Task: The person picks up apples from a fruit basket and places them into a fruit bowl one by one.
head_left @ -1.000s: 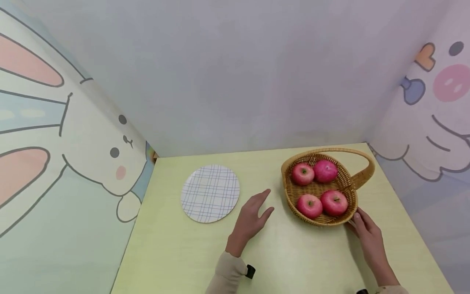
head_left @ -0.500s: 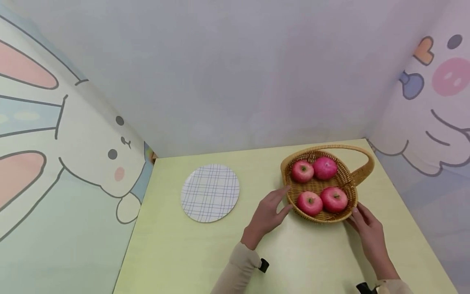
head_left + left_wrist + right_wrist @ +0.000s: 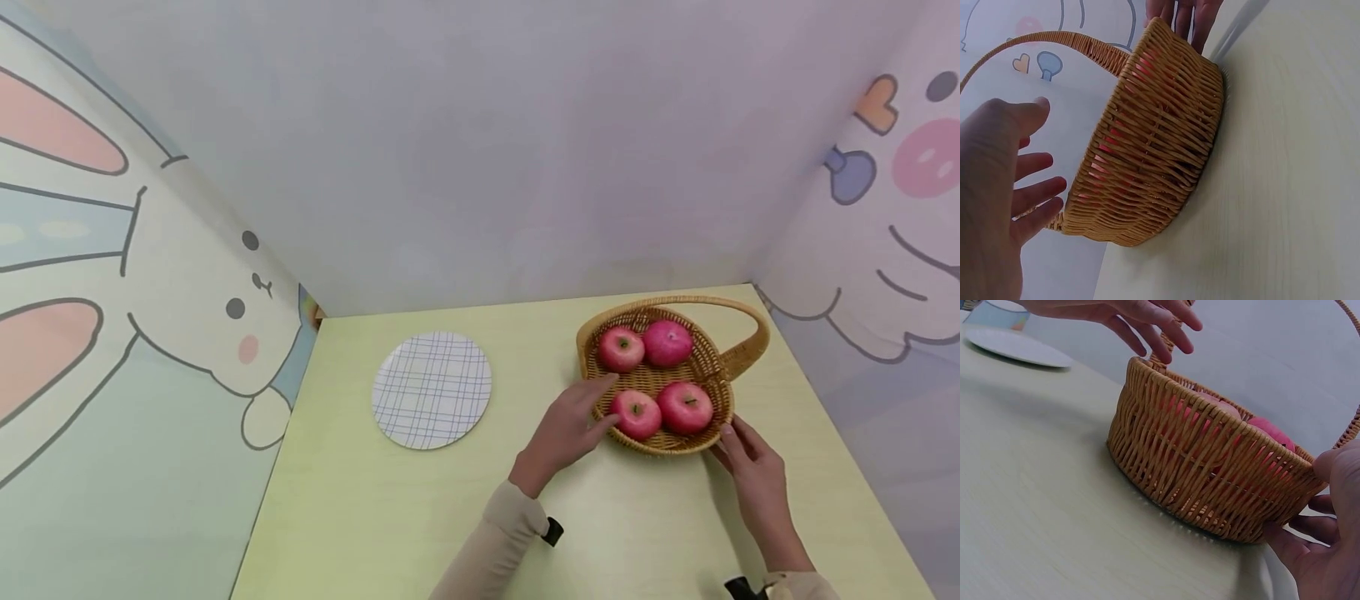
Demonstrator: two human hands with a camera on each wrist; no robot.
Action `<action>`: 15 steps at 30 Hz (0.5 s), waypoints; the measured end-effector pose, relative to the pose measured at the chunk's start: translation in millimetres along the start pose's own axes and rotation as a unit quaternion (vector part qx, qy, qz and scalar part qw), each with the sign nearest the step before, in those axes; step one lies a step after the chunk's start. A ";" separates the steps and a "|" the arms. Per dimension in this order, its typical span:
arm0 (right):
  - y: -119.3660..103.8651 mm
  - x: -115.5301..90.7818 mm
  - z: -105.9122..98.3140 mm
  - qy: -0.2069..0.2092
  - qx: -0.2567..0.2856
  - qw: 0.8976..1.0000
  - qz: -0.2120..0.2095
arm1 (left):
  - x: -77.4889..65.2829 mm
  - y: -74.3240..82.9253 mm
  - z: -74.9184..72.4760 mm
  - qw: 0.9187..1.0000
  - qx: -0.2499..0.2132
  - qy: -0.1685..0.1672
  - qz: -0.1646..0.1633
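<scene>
A round wicker basket point(image 3: 592, 379) with an arched handle stands at the table's back right. Inside are a front-left apple point(image 3: 637, 415), a front-right apple point(image 3: 686, 408), a back-left apple point(image 3: 621, 349) and a darker magenta round fruit point(image 3: 668, 343). My left hand point(image 3: 572, 423) reaches over the basket's left front rim, fingers spread around the front-left apple; whether they touch it cannot be told. In the right wrist view, that left hand point(image 3: 1141, 319) is above the rim. My right hand point(image 3: 756, 479) holds the basket's right front side, thumb at the rim, fingers lower against the wall.
A flat round plate point(image 3: 432, 390) with a blue checked pattern lies to the left of the basket. The pale yellow table point(image 3: 360, 517) meets a grey back wall point(image 3: 465, 167). Side walls carry cartoon animals.
My left hand has moved right, from beside the plate to over the basket's rim by the front-left apple. The right hand stays at the basket, which has hardly moved.
</scene>
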State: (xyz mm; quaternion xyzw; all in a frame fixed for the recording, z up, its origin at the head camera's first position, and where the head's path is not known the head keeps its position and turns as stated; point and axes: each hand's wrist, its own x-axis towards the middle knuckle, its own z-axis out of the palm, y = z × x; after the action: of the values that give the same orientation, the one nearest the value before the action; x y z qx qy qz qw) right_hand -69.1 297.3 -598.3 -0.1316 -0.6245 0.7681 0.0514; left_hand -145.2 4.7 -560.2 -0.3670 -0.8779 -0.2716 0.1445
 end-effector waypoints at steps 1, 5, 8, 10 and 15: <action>0.1 0.0 0.1 0.000 0.001 1.000 -0.001 | 2.4 0.5 0.5 1.000 -0.001 -0.005 0.004; 0.5 1.0 0.2 -0.003 0.012 1.000 -0.008 | 12.6 3.6 4.0 0.999 -0.006 -0.047 0.007; 0.0 1.2 0.0 -0.004 0.016 1.000 -0.009 | 19.8 5.7 7.9 0.996 -0.001 -0.090 -0.002; -0.7 0.8 0.1 -0.003 0.013 1.000 -0.005 | 23.8 6.2 10.4 0.993 0.017 -0.114 -0.004; -2.2 -0.3 0.7 -0.001 0.005 1.000 0.000 | 31.6 6.4 15.2 0.988 0.055 -0.141 0.002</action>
State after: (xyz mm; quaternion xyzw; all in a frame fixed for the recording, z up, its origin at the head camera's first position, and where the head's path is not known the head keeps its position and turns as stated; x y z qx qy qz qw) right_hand -69.2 297.0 -596.0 -0.1301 -0.6209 0.7713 0.0513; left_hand -163.1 35.3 -555.8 -0.3949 -0.9023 -0.1683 0.0392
